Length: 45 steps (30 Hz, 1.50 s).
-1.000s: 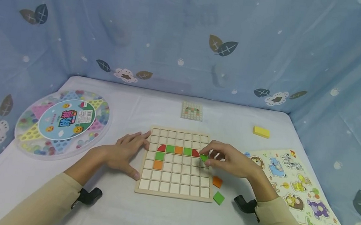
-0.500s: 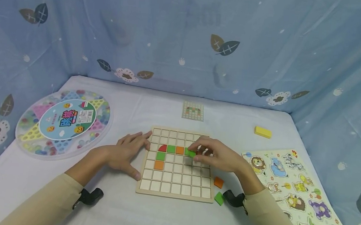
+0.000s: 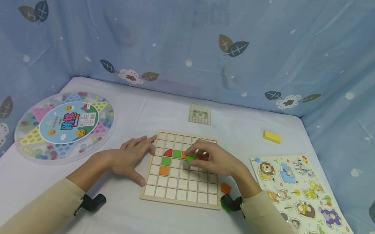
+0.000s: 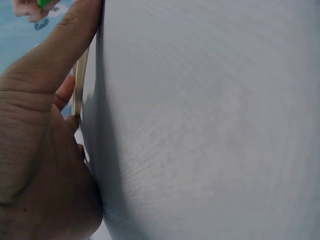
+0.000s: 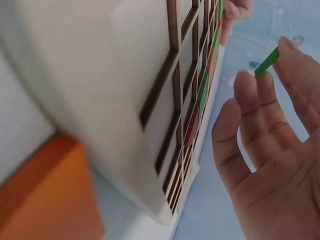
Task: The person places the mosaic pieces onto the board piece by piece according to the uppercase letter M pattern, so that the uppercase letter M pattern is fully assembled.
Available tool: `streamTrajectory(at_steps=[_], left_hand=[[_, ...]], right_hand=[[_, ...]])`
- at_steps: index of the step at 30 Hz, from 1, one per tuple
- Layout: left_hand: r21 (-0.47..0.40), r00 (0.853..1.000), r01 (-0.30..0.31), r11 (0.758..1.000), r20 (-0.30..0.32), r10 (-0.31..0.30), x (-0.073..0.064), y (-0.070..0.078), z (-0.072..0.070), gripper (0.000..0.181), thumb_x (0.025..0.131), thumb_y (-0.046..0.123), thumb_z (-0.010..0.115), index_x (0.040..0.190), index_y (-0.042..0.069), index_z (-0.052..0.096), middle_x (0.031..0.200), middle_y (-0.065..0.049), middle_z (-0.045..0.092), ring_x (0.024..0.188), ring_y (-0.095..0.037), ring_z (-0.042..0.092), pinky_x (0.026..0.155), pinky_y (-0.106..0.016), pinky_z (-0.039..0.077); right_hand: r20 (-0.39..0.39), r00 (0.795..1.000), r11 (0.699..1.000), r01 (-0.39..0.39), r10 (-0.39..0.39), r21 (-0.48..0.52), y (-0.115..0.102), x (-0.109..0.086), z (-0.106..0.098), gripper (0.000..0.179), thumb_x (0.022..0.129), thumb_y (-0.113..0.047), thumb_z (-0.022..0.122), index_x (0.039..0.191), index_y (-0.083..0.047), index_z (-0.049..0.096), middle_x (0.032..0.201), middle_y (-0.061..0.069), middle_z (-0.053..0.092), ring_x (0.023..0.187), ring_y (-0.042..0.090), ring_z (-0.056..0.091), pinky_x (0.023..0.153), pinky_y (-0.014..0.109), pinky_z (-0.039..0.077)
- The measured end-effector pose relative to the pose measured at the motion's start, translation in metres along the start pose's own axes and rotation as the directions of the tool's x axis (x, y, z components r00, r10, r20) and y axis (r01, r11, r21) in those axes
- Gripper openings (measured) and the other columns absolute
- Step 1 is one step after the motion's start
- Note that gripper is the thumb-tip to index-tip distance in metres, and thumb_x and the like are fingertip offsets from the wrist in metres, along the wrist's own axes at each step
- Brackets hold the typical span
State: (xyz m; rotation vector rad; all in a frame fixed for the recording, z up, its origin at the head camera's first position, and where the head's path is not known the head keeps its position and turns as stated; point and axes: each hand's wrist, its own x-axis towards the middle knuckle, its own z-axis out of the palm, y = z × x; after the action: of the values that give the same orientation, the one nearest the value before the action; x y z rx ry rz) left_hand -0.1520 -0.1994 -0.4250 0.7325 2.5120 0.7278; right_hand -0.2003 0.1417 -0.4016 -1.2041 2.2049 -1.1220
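Note:
A square wooden grid board point(image 3: 179, 202) lies on the white cloth. My left hand point(image 3: 127, 160) rests along its left edge, thumb and fingers spread. Between thumb and fingertips, my right hand point(image 3: 217, 159) pinches a green square tile point(image 3: 188, 158) over the board's middle. Set in the grid are a red rounded tile point(image 3: 168, 153), a green tile point(image 3: 176, 153), another green tile point(image 3: 166, 161) and an orange tile point(image 3: 164, 170). My right hand covers part of that row in the head view; the right wrist view shows a red tile point(image 5: 191, 127) at its right end.
Beside the board's right edge lie a loose orange tile point(image 3: 226, 188) and a green one, partly hidden by the wrist camera point(image 3: 231, 203). A pattern card point(image 3: 199, 114) and yellow block point(image 3: 272, 137) lie farther back. Chinese checkers point(image 3: 68, 122) sits left, an animal puzzle point(image 3: 290, 172) right.
My right hand has moved left across the board with the green tile, from its right side to near the middle. My left hand has stayed at the left edge.

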Motion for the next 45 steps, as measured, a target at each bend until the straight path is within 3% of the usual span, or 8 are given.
streamTrajectory(at_steps=[12,22,30,37,45], left_hand=[[-0.001,1.0,-0.009,1.0,-0.001,0.009,0.001,0.001,0.0,0.088,0.066,0.058,0.091,0.125,0.02,0.037,0.173,-0.013,0.001,0.156,-0.047,0.001,0.118,-0.071,0.003],[0.015,1.0,-0.004,1.0,-0.022,0.004,0.003,-0.002,0.002,0.089,0.065,0.061,0.09,0.124,0.021,0.038,0.173,-0.013,0.001,0.156,-0.047,0.003,0.117,-0.071,0.006],[-0.001,1.0,-0.017,1.0,-0.017,0.017,-0.001,-0.002,0.001,0.087,0.066,0.06,0.09,0.124,0.021,0.038,0.173,-0.014,0.003,0.155,-0.048,0.003,0.117,-0.072,0.005],[0.006,1.0,-0.013,1.0,-0.014,0.013,0.002,-0.002,0.003,0.087,0.065,0.062,0.09,0.124,0.023,0.039,0.173,-0.012,0.002,0.156,-0.045,0.002,0.118,-0.07,0.005],[0.007,1.0,-0.003,1.0,-0.015,0.003,0.001,-0.002,0.002,0.086,0.066,0.061,0.09,0.124,0.022,0.039,0.173,-0.012,0.001,0.156,-0.045,0.003,0.117,-0.072,0.007]], right_hand=[[0.039,0.999,0.993,-0.003,0.007,-0.114,-0.003,0.007,0.004,0.027,0.097,-0.018,0.072,0.124,-0.011,0.068,0.118,-0.001,0.067,0.086,0.017,0.059,0.077,0.029,0.053],[0.059,0.993,0.971,-0.087,0.102,-0.221,-0.006,0.015,0.009,0.03,0.098,-0.02,0.072,0.126,-0.012,0.066,0.119,-0.003,0.067,0.098,0.012,0.063,0.088,0.031,0.055],[0.061,0.989,0.945,-0.107,0.132,-0.309,-0.01,0.019,0.016,0.029,0.097,-0.025,0.074,0.124,-0.015,0.068,0.116,-0.006,0.066,0.087,0.013,0.059,0.081,0.027,0.052],[0.045,0.984,0.935,-0.149,0.172,-0.321,-0.009,0.02,0.019,0.031,0.094,-0.024,0.077,0.123,-0.016,0.068,0.114,-0.007,0.066,0.087,0.011,0.059,0.081,0.027,0.052],[0.057,0.984,0.937,-0.144,0.17,-0.317,-0.01,0.02,0.018,0.03,0.094,-0.024,0.077,0.121,-0.016,0.069,0.115,-0.007,0.067,0.089,0.009,0.06,0.082,0.027,0.052]])
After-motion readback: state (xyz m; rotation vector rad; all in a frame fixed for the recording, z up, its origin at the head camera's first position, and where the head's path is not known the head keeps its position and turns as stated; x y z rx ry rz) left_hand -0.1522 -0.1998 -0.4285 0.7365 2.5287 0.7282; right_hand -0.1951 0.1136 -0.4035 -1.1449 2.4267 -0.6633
